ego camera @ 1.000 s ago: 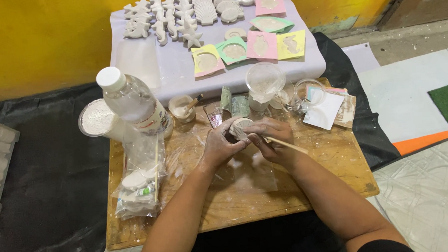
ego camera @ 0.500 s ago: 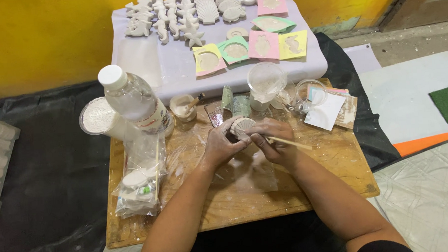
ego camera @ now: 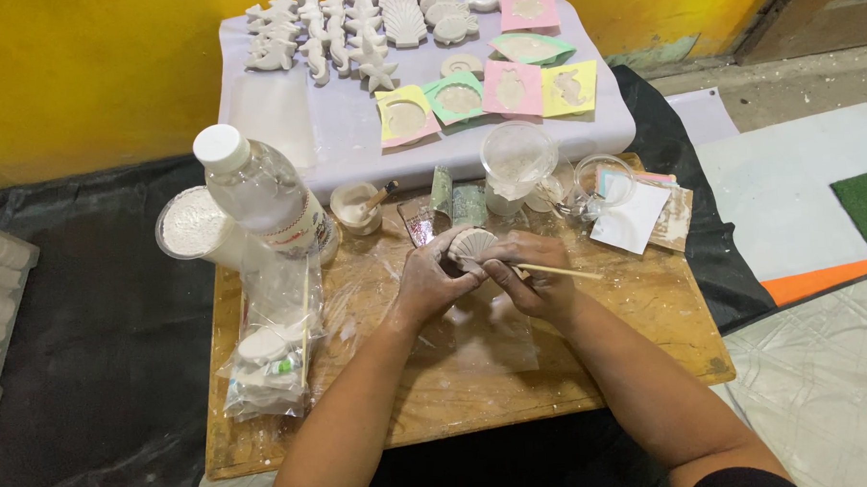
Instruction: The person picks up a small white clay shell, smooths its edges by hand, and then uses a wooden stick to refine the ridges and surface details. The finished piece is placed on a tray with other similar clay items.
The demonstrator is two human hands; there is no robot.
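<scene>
My left hand (ego camera: pixel 431 284) cups a white plaster shell cast (ego camera: pixel 472 242) over the wooden board (ego camera: pixel 639 347). My right hand (ego camera: pixel 531 277) touches the same shell from the right and grips a thin wooden stick (ego camera: pixel 561 271) that points to the right. Both hands are dusted white. A sheet of clear plastic (ego camera: pixel 494 333) lies on the board under them.
A clear bottle with a white cap (ego camera: pixel 259 194), a tub of white powder (ego camera: pixel 191 226), a small cup with a brush (ego camera: pixel 360 206), clear plastic cups (ego camera: pixel 517 159) and a plastic bag (ego camera: pixel 265 360) stand around. Behind, a lilac tray (ego camera: pixel 285 114) carries plaster figures and coloured moulds (ego camera: pixel 510 87).
The hands have stayed in the same spot over the board. The shell cast has turned slightly between the fingers, its ribbed face now showing more.
</scene>
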